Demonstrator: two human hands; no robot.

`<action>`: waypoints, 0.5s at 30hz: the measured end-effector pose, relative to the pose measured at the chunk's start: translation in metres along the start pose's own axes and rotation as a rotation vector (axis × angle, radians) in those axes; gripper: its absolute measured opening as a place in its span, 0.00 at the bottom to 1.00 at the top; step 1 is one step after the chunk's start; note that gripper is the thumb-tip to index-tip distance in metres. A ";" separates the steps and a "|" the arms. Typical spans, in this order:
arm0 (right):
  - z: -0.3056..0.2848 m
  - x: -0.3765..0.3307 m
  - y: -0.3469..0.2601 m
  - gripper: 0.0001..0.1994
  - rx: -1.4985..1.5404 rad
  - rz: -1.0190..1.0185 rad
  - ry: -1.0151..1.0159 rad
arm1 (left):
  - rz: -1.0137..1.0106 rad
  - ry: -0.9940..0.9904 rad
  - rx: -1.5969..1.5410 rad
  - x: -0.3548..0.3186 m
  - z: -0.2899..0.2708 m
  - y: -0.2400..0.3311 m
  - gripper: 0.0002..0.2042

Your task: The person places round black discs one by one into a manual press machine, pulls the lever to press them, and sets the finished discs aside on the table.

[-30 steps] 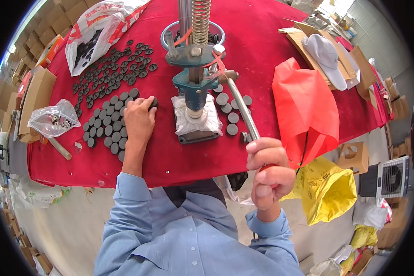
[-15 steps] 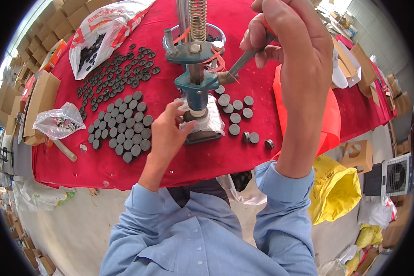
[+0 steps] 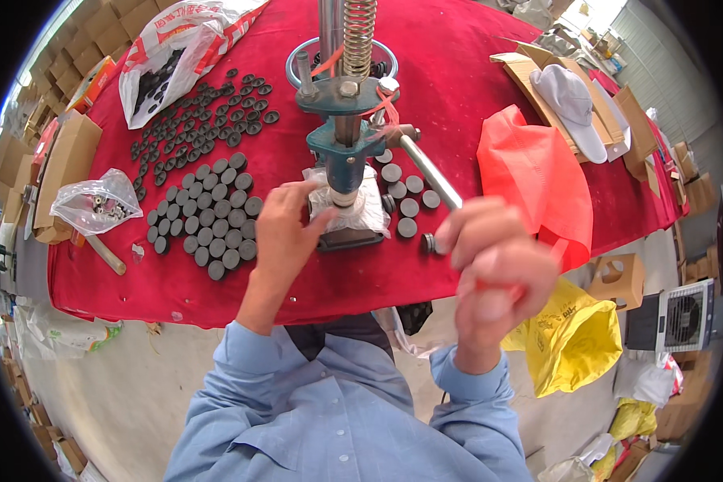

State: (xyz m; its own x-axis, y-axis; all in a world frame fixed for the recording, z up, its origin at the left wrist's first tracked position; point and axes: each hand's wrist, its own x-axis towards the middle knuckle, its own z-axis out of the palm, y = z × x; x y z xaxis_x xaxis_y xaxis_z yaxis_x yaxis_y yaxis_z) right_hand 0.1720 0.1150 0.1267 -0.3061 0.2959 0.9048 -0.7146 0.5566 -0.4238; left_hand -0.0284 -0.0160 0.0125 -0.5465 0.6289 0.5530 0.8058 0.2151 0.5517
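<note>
Our right hand [image 3: 502, 265] grips the press lever [image 3: 432, 173]; our left hand [image 3: 283, 229] curls, its hold unclear. Let's keep it clear of the ram [image 3: 345, 175] alongside.

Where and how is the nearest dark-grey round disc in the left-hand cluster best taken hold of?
Probably by its round side wall, from the near side: the dark-grey round disc lies flat face up, with red cloth before it and similar discs crowding behind.

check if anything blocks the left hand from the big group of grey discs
Nothing visible does: the grey discs lie just left of the left hand on the red cloth, with no object between.
</note>
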 end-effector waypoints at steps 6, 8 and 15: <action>0.007 -0.073 -0.005 0.10 -0.100 0.027 0.111 | -0.216 -0.151 0.503 -0.023 -0.054 -0.035 0.24; 0.004 -0.068 -0.001 0.11 -0.133 0.026 0.057 | -0.182 -0.048 0.512 -0.034 -0.068 -0.036 0.27; 0.004 -0.068 -0.006 0.12 -0.112 0.059 0.077 | -0.410 0.031 0.468 -0.094 -0.120 -0.094 0.45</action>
State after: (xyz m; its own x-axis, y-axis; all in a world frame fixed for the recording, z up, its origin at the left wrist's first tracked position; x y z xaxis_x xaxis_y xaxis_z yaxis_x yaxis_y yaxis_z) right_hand 0.1949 0.0887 0.0674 -0.2932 0.3867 0.8743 -0.6212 0.6181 -0.4817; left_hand -0.0797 -0.1848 -0.0164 -0.8333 0.4052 0.3761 0.5397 0.7435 0.3948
